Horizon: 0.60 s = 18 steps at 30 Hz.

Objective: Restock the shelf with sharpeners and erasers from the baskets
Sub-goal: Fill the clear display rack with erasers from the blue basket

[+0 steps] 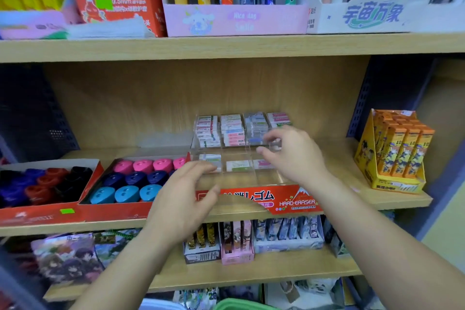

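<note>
1. Two hands work at the clear eraser tray (pixel 289 202) on the middle shelf (pixel 372 194). The left hand (pixel 183 199) hangs over the tray's front-left corner, its fingers (pixel 200 168) loosely curled with nothing seen in them.
2. The right hand (pixel 294 158) is above the tray's right compartments, thumb and forefinger nearly closed. Blur hides whether an eraser sits between them.
3. Stacked erasers (pixel 231 131) fill the tray's back row. The front compartments hold only single erasers (pixel 237 166), so new stock probably belongs there.
4. Sharpeners (pixel 141 178) fill a box just left of the tray.
5. To do this step well, the left hand should steady the tray while each eraser is laid flat and label up inside one compartment, clear of the dividers.
</note>
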{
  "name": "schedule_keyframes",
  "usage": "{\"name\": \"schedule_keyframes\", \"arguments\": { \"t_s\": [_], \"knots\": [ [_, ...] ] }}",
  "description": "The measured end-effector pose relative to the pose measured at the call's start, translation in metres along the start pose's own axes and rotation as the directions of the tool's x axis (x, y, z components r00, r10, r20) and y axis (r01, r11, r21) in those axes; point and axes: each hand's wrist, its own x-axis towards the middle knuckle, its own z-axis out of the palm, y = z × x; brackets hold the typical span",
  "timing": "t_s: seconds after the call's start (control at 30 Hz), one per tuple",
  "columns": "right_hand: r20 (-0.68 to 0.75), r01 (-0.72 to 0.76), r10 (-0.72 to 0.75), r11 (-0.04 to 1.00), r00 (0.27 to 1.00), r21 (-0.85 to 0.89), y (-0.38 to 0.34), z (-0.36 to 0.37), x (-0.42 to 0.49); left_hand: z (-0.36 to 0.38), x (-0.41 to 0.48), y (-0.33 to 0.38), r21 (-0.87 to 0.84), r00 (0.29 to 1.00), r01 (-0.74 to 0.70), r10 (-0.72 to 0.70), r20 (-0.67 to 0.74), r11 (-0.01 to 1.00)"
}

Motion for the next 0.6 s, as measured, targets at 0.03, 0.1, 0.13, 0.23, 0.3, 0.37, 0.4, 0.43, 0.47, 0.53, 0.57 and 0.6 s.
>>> {"name": "schedule_keyframes", "arguments": {
  "t_s": [0.03, 0.1, 0.13, 0.23, 0.3, 0.37, 0.4, 0.43, 0.47, 0.53, 0.57, 0.6],
  "knots": [
    [0.021, 0.023, -0.024, 0.999, 0.999, 0.037, -0.015, 0.001, -0.011, -0.007, -0.014, -0.004, -0.015, 1.0, 0.017, -0.017, -0.021, 1.0],
    [0.056, 0.077, -0.085, 0.99, 0.995, 0.118, -0.048, 0.007, -0.036, -0.022, -0.049, -0.019, -0.061, 0.995, 0.067, -0.071, -0.066, 0.996],
    [0.072, 0.107, -0.119, 0.982, 0.99, 0.156, -0.065, 0.013, -0.049, -0.029, -0.067, -0.03, -0.083, 0.99, 0.095, -0.103, -0.094, 0.992],
    [0.151, 0.181, -0.217, 0.958, 0.964, 0.223, -0.11, 0.044, -0.09, -0.033, -0.128, -0.081, -0.11, 0.954, 0.267, -0.279, -0.107, 0.957],
    [0.232, 0.193, -0.259, 0.943, 0.938, 0.272, -0.135, 0.077, -0.117, -0.025, -0.17, -0.12, -0.065, 0.891, 0.448, -0.451, -0.043, 0.891],
    [0.341, 0.205, -0.305, 0.932, 0.889, 0.298, -0.156, 0.115, -0.143, -0.013, -0.21, -0.157, -0.015, 0.787, 0.615, -0.613, 0.068, 0.788],
    [0.396, 0.224, -0.332, 0.929, 0.856, 0.296, -0.165, 0.136, -0.155, -0.007, -0.228, -0.174, 0.013, 0.741, 0.663, -0.659, 0.126, 0.748],
    [0.457, 0.235, -0.348, 0.929, 0.818, 0.287, -0.172, 0.158, -0.168, 0.001, -0.247, -0.19, 0.039, 0.689, 0.708, -0.701, 0.183, 0.705],
    [0.524, 0.232, -0.35, 0.932, 0.777, 0.279, -0.176, 0.182, -0.181, 0.007, -0.264, -0.203, 0.074, 0.621, 0.755, -0.746, 0.24, 0.652],
    [0.645, 0.193, -0.328, 0.943, 0.69, 0.272, -0.178, 0.231, -0.206, 0.021, -0.296, -0.227, 0.147, 0.502, 0.817, -0.813, 0.295, 0.558],
    [0.698, 0.178, -0.315, 0.948, 0.643, 0.264, -0.176, 0.257, -0.217, 0.029, -0.311, -0.238, 0.171, 0.461, 0.834, -0.834, 0.304, 0.524],
    [0.747, 0.164, -0.301, 0.953, 0.593, 0.253, -0.174, 0.282, -0.228, 0.037, -0.322, -0.244, 0.182, 0.428, 0.849, -0.848, 0.312, 0.496]
  ]
}}
